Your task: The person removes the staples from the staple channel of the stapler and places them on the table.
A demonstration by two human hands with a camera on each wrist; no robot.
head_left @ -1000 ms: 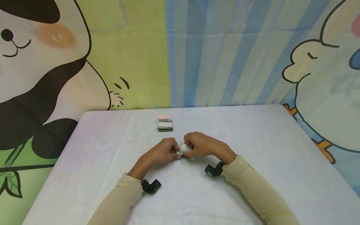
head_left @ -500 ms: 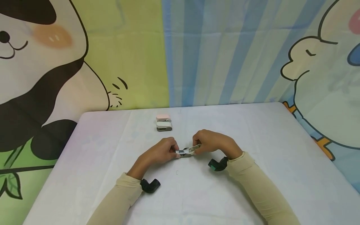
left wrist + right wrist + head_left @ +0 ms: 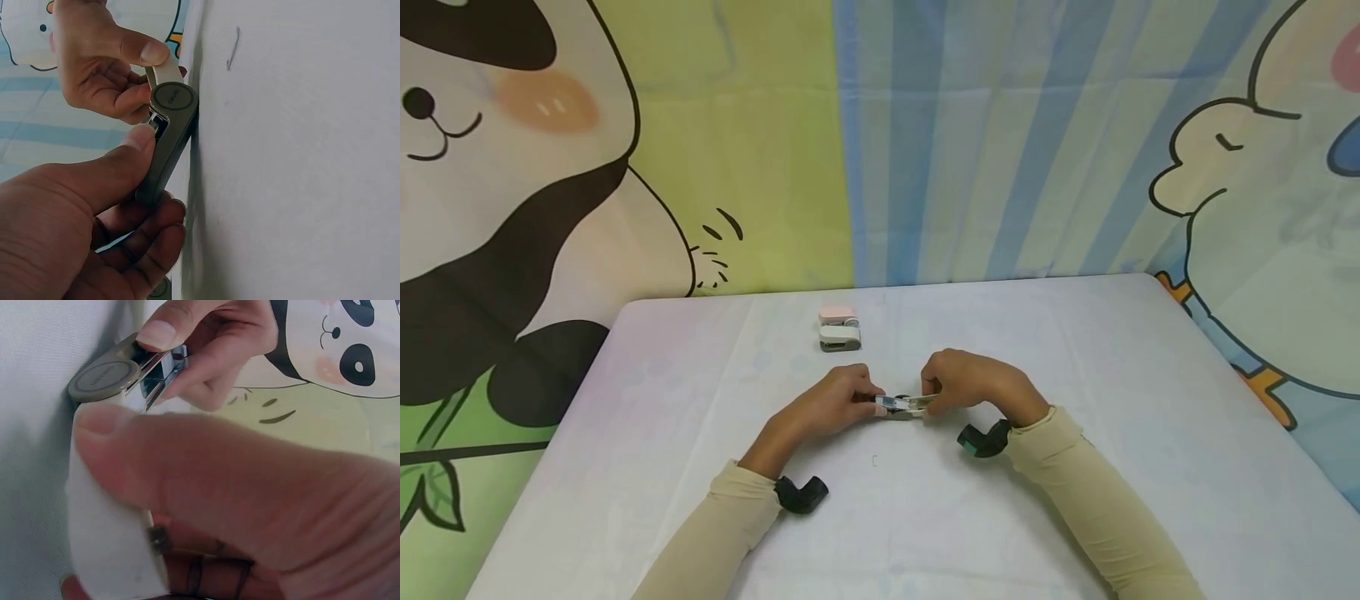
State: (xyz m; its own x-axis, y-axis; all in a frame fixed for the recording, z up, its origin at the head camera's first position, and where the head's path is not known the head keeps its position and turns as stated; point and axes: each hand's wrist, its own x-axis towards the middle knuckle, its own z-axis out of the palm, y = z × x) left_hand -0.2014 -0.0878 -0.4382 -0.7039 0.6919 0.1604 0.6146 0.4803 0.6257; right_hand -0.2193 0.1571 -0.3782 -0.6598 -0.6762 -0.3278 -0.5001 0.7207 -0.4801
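A small stapler (image 3: 904, 407) is spread open on the table, its white cover (image 3: 106, 519) swung back to the right from the round grey hinge (image 3: 173, 96). My left hand (image 3: 829, 403) pinches the grey base (image 3: 164, 159); its thumb lies along the metal magazine and the other fingers are underneath. With thumb and fingers, my right hand (image 3: 976, 385) grips the white cover. In the right wrist view the bright metal staple channel (image 3: 161, 374) shows between the left fingertips. Whether staples lie inside I cannot tell.
Farther back on the white table (image 3: 1037, 350) stand a white-and-grey stapler (image 3: 840, 337) and a pink item (image 3: 837, 314) right behind it. A single staple-like wire (image 3: 875, 461) lies in front of the hands. Behind the table hangs a printed cartoon curtain (image 3: 775, 150).
My right hand has moved to the right, swinging the stapler's white cover back and exposing the metal magazine. The left hand has barely moved, keeping hold of the base.
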